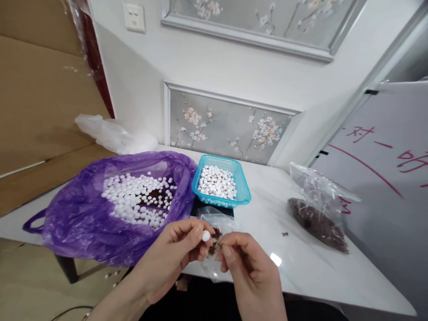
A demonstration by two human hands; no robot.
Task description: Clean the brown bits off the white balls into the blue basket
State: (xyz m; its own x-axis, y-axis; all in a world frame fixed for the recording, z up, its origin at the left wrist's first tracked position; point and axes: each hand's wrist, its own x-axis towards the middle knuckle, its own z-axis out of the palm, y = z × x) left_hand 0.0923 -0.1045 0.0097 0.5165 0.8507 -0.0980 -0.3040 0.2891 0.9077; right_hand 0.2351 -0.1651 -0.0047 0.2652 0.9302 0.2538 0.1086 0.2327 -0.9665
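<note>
The left hand has 1 white ball pinched between thumb and fingers, round and so without a long axis. It lies just left of the right hand's fingertips, apart from them; those tips sit close together, but whether they meet or grip a brown shred, I cannot tell.

We observe our left hand pinching with thumb and fingers, its forearm slanting in from lower left; our right hand faces it, thumb and forefinger drawn together.
</note>
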